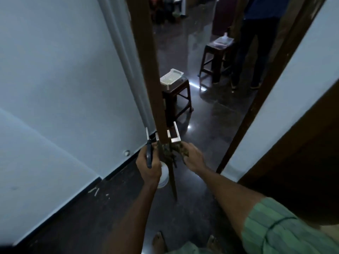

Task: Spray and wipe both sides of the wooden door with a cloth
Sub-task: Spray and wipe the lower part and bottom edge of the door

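Observation:
The brown wooden door (150, 66) stands edge-on in front of me, running from the top of the view down to the floor. Left of its edge, my left hand (146, 166) grips a white spray bottle (163, 176) with a dark blue trigger head (149, 155). Right of the edge, my right hand (193, 158) holds a dark patterned cloth (180, 150), which is bunched against the door just below its white handles (175, 136). Part of the cloth wraps over the door's edge.
A white wall (55, 88) closes the left side. The brown door frame (266, 85) and a second wall stand on the right. Beyond the door are a stool with a white tray (171, 77), another stool (214, 59), and a person's legs (253, 52).

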{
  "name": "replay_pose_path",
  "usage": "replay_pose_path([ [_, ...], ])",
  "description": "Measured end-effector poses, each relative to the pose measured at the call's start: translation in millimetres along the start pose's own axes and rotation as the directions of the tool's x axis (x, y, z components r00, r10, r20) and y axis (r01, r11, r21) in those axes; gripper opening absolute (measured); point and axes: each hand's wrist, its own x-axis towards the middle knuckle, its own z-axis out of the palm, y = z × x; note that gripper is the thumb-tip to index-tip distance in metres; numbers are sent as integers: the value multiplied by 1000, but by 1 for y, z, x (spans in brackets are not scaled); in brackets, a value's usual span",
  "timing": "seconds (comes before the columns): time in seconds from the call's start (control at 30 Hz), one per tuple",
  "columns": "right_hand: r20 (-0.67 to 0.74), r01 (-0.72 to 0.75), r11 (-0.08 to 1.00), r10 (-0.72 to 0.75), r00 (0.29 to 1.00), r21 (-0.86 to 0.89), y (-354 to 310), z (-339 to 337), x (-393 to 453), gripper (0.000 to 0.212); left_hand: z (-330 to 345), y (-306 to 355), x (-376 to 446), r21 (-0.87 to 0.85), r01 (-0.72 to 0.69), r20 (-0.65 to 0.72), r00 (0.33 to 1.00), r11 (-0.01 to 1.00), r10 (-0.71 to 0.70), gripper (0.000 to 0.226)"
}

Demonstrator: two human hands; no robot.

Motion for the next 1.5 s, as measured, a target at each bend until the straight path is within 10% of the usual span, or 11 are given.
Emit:
replay_pose_path([
  [0.23,208,163,986,-162,965,12,-29,29,31,56,-24,11,-16,115,27,-279,960,993,6,29],
  [0.43,206,-170,978,143,968,122,-38,56,64,32,-31,9,-20,136,8,-224,974,991,23,29],
  [1.03,527,-347,920,207,824,182,-94,128,148,12,-37,-36,37,171,97,-366,930,981,-28,28],
  [1.27,728,-490,865,267,631,108,-121,169,190,26,-17,-45,74,256,182,-463,885,950,-45,30],
  [1.5,842,-356,931,258,474,-85,-152,193,229,33,4,-51,108,165,313,-710,696,935,-108,23],
])
